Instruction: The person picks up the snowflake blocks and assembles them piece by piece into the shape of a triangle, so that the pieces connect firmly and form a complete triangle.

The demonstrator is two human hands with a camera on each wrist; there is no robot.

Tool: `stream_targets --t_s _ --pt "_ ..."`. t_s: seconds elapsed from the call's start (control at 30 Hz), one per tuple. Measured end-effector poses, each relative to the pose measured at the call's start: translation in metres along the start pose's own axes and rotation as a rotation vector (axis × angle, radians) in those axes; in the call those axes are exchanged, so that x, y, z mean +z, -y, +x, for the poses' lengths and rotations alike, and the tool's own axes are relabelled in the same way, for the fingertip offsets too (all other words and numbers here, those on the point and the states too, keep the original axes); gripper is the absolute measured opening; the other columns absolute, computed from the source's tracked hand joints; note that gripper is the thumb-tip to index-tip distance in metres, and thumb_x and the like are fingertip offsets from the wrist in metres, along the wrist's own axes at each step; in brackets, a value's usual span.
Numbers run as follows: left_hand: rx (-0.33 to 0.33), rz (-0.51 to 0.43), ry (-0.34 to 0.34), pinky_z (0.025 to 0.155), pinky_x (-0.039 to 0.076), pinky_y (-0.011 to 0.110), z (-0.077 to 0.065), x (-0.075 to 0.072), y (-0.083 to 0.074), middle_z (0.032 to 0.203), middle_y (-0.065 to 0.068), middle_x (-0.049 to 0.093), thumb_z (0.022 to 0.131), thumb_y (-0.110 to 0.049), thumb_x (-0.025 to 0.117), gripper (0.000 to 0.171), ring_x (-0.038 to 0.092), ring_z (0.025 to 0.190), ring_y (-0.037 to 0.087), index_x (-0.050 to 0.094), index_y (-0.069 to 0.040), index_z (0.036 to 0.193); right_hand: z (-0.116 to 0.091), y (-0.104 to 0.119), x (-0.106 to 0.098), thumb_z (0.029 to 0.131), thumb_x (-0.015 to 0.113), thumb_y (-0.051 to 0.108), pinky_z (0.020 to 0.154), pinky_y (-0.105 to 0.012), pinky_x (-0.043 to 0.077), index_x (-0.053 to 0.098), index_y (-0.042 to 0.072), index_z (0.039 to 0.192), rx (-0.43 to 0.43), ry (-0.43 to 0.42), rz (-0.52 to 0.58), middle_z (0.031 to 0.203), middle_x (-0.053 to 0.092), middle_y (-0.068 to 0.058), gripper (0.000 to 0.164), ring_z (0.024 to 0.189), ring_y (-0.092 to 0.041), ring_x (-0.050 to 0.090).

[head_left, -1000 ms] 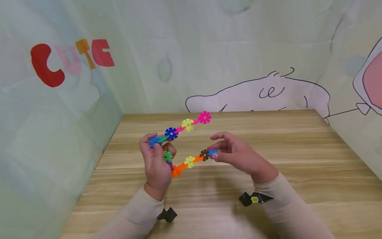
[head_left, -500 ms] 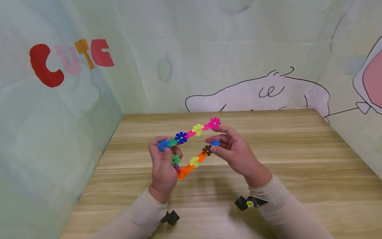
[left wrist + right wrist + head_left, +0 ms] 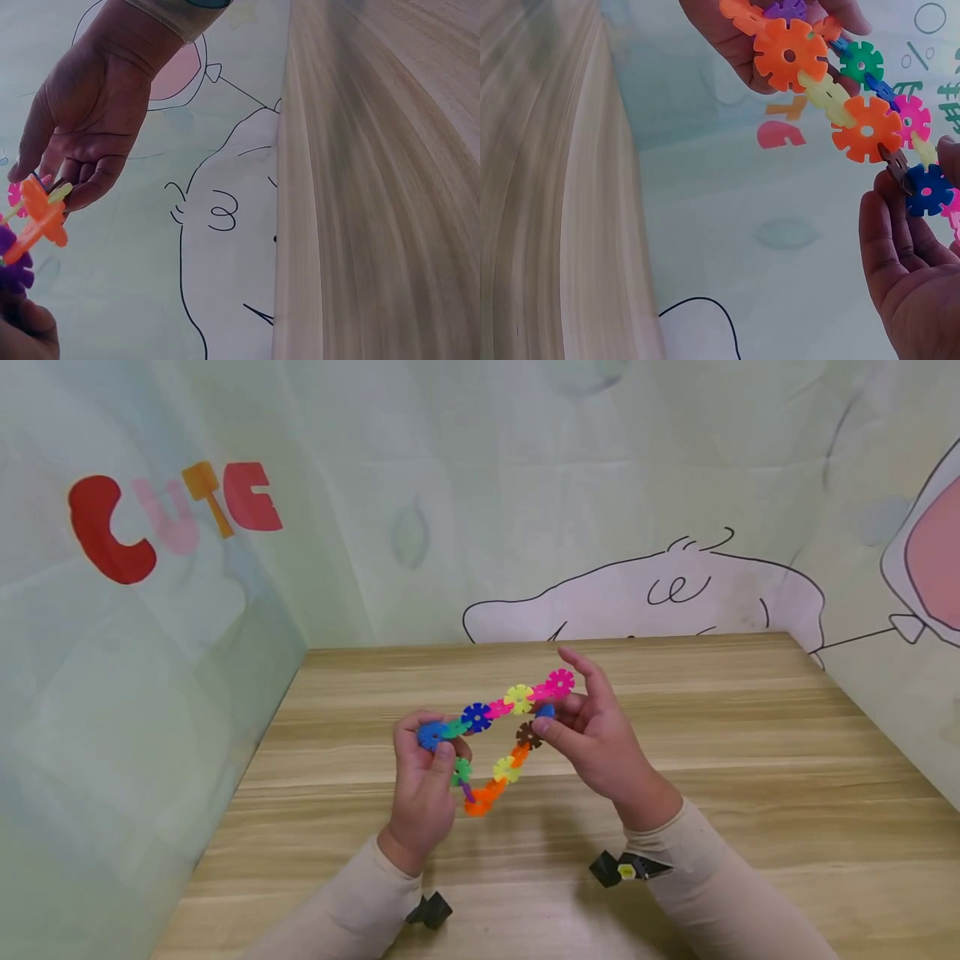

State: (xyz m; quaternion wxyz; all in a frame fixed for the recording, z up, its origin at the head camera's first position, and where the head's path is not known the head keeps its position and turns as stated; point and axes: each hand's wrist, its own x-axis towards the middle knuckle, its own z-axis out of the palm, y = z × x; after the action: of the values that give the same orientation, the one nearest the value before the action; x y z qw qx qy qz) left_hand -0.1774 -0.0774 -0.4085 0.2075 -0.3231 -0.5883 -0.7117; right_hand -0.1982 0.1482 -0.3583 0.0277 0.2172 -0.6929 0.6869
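Observation:
A chain of notched plastic snowflake discs (image 3: 477,717) is held above the table, bent so that its two ends come near each other on the right. My left hand (image 3: 422,789) pinches a blue disc (image 3: 431,736) at the bend, thumb in front. With thumb and fingers my right hand (image 3: 603,747) pinches the blue end disc (image 3: 929,190), which joins a brown disc (image 3: 528,735). Just above those fingers is the pink end disc (image 3: 560,682), whose contact with them I cannot tell. Orange discs (image 3: 790,55) hang along the lower stretch. The left palm hides part of the chain.
A wood-grain table (image 3: 330,893) lies under both hands. Printed cloth walls (image 3: 420,460) rise behind it and on its left side. Black wrist mounts (image 3: 430,912) are on both sleeves.
My left hand has moved right with the chain. The right hand's forefinger has lifted, and the pink end disc has come close to the blue end disc, narrowing the gap between the ends.

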Motion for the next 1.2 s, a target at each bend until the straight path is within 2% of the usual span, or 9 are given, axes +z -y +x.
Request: stream_targets --t_s 0.13,0.27,0.47,0.57,0.67,0.83,1.0,1.2 --pt "0.003 0.035 0.018 0.081 0.046 0.021 -0.0012 -0.0006 0.0011 0.119 0.005 0.054 0.111 0.004 0.029 0.022 0.051 0.088 0.020 0.022 0.013 0.130 0.0006 -0.0017 -0.0008 0.098 0.067 -0.006 0.086 -0.030 0.062 0.025 0.022 0.165 -0.051 0.006 -0.018 0.103 0.075 -0.011 0.084 0.092 -0.018 0.073" --pt "-0.006 0.054 0.024 0.081 0.046 0.021 -0.0016 -0.0011 0.0012 0.118 0.002 0.055 0.111 0.005 0.030 0.022 0.051 0.088 0.020 0.023 0.014 0.130 0.0005 -0.0025 -0.0015 0.099 0.067 -0.005 0.089 -0.033 0.062 0.032 0.017 0.161 -0.081 0.008 -0.011 0.109 0.071 -0.020 0.074 0.097 -0.018 0.075" --pt "-0.044 0.078 0.032 0.079 0.048 0.020 -0.0014 -0.0005 -0.0009 0.115 -0.006 0.057 0.110 0.006 0.032 0.021 0.052 0.088 0.019 0.029 0.011 0.131 0.0000 -0.0026 -0.0027 0.100 0.067 -0.003 0.090 -0.033 0.062 0.039 0.012 0.156 -0.084 -0.004 -0.010 0.112 0.071 -0.012 0.064 0.101 -0.018 0.074" --pt "-0.028 0.068 0.042 0.077 0.048 0.021 -0.0013 -0.0004 -0.0003 0.113 -0.005 0.057 0.109 0.008 0.033 0.023 0.052 0.087 0.019 0.035 0.004 0.131 0.0001 -0.0023 -0.0030 0.100 0.067 -0.003 0.089 -0.033 0.062 0.041 0.010 0.155 -0.083 -0.016 -0.032 0.108 0.072 -0.006 0.062 0.098 -0.019 0.074" --pt "-0.010 0.051 0.047 0.075 0.048 0.022 -0.0010 -0.0002 0.0007 0.110 -0.003 0.057 0.109 0.009 0.033 0.026 0.052 0.086 0.019 0.039 -0.001 0.131 0.0003 -0.0013 -0.0029 0.100 0.067 -0.003 0.087 -0.032 0.062 0.043 0.010 0.154 -0.077 -0.026 -0.041 0.107 0.072 -0.011 0.061 0.097 -0.020 0.073" --pt "0.003 0.049 0.059 0.076 0.049 0.022 -0.0005 0.0004 0.0012 0.101 0.006 0.052 0.108 0.011 0.032 0.023 0.052 0.086 0.020 0.038 0.004 0.130 0.0000 -0.0007 -0.0029 0.099 0.069 -0.003 0.087 -0.032 0.063 0.044 0.009 0.151 -0.063 -0.034 -0.057 0.106 0.070 -0.019 0.059 0.096 -0.021 0.073" --pt "0.009 0.040 0.077 0.078 0.049 0.022 -0.0005 0.0004 0.0004 0.100 0.011 0.050 0.107 0.011 0.032 0.027 0.052 0.087 0.022 0.038 0.001 0.131 -0.0003 -0.0004 -0.0030 0.099 0.069 -0.004 0.086 -0.033 0.063 0.045 0.008 0.147 -0.062 -0.038 -0.055 0.103 0.070 -0.009 0.055 0.095 -0.021 0.073" --pt "0.019 0.020 0.089 0.079 0.050 0.023 -0.0003 0.0002 0.0005 0.105 0.005 0.052 0.107 0.012 0.031 0.029 0.053 0.087 0.024 0.039 0.000 0.132 -0.0003 -0.0012 -0.0030 0.098 0.068 -0.007 0.083 -0.032 0.063 0.050 0.006 0.142 -0.104 -0.047 -0.028 0.100 0.072 -0.001 0.049 0.090 -0.017 0.073"
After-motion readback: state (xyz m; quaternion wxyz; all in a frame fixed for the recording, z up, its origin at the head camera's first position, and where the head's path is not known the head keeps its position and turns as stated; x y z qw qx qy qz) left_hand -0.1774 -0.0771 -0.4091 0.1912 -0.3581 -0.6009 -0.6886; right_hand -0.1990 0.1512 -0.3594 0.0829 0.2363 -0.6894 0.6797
